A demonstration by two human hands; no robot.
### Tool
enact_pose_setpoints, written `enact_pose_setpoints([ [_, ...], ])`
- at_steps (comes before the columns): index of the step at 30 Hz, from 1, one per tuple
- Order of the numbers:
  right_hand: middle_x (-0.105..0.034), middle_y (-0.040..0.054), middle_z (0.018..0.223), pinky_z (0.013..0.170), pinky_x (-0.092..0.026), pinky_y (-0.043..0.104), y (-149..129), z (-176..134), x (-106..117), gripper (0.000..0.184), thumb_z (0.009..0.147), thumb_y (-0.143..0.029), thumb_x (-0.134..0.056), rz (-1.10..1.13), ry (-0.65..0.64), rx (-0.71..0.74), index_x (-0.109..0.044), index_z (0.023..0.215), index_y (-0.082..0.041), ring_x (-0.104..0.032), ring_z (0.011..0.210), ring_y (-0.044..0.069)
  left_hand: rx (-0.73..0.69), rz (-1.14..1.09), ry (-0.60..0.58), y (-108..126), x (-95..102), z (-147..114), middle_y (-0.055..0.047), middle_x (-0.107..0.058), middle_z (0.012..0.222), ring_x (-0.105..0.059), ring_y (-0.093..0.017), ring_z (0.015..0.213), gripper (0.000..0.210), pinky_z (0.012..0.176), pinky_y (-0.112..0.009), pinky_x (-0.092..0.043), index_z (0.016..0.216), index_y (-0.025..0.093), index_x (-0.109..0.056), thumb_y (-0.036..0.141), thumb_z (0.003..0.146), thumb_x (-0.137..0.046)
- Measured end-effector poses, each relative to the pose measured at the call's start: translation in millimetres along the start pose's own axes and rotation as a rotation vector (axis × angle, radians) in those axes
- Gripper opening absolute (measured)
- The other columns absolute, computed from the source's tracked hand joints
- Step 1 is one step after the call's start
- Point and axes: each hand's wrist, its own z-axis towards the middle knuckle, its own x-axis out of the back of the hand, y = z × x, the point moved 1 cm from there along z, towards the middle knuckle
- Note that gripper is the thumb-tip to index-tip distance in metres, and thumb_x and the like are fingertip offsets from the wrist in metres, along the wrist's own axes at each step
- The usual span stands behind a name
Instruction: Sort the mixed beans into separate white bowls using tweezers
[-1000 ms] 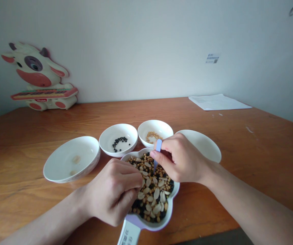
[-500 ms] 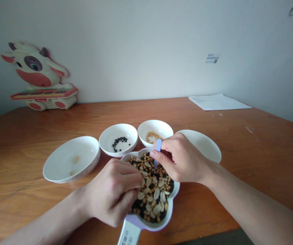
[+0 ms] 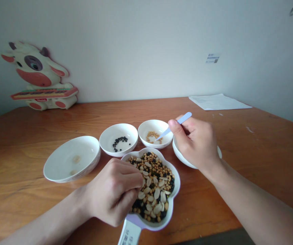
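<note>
My right hand [image 3: 196, 141] grips pale purple plastic tweezers [image 3: 184, 118] between thumb and fingers. Their tip points down inside a small white bowl [image 3: 167, 139] with yellow soybeans [image 3: 150, 134] in it; whether the tip holds a bean is too small to tell. Closed over the left rim of a flower-shaped dish [image 3: 176, 177] is my left hand [image 3: 118, 190], its fingertips hidden. A mix of peanuts [image 3: 157, 193], soybeans and dark beans fills this dish. A handle [image 3: 129, 233] with a label sticks out toward me.
Another small white bowl [image 3: 105, 141] holds several black beans [image 3: 118, 141]. A wider white bowl [image 3: 57, 163] stands at left, and one at right [image 3: 183, 158] is partly behind my right hand. Farther back are a cow toy with a keyboard [image 3: 44, 92] and papers [image 3: 217, 102].
My right hand has moved up and right with the tweezers, from the flower-shaped dish to the soybean bowl. My left hand has stayed in place.
</note>
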Motion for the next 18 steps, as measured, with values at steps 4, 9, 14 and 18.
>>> enact_pose_setpoints([
  [4,-0.036,-0.0039,0.043,0.046,-0.021,0.026,4.8,2.2,-1.8,0.044,0.093,-0.032,-0.049,-0.105,0.078,-0.047,-0.033,0.054,-0.020,-0.031,0.041,0.008,-0.004,0.014,0.000,-0.4,0.1,0.0,-0.002,-0.051,0.056,-0.041,-0.015,0.050,0.024,0.049,-0.030,-0.030,0.063,0.019,-0.043,0.007,0.082,-0.034],
  [9,-0.034,-0.0044,0.042,0.046,-0.020,0.027,6.5,1.9,-5.9,0.045,0.093,-0.032,-0.049,-0.132,0.088,-0.050,-0.029,0.054,-0.021,-0.029,0.040,0.008,-0.018,0.016,0.010,1.5,1.5,1.7,-0.002,-0.050,0.054,-0.040,-0.014,0.048,0.025,0.048,-0.030,-0.030,0.063,0.019,-0.043,0.007,0.082,-0.033],
  [14,-0.034,-0.0039,0.043,0.047,-0.020,0.027,6.9,1.1,-6.8,0.045,0.093,-0.033,-0.049,-0.118,0.080,-0.050,-0.029,0.054,-0.021,-0.029,0.042,0.009,-0.008,0.010,0.012,0.8,1.1,1.6,-0.002,-0.050,0.055,-0.040,-0.014,0.049,0.025,0.049,-0.030,-0.030,0.063,0.019,-0.043,0.007,0.082,-0.033],
  [18,-0.032,-0.0041,0.043,0.047,-0.020,0.028,6.2,0.7,-6.3,0.046,0.093,-0.033,-0.050,-0.108,0.079,-0.055,-0.029,0.053,-0.021,-0.028,0.042,0.009,-0.009,0.005,0.012,-0.6,0.9,1.4,-0.002,-0.051,0.055,-0.040,-0.014,0.049,0.024,0.049,-0.030,-0.030,0.063,0.019,-0.042,0.006,0.082,-0.033],
])
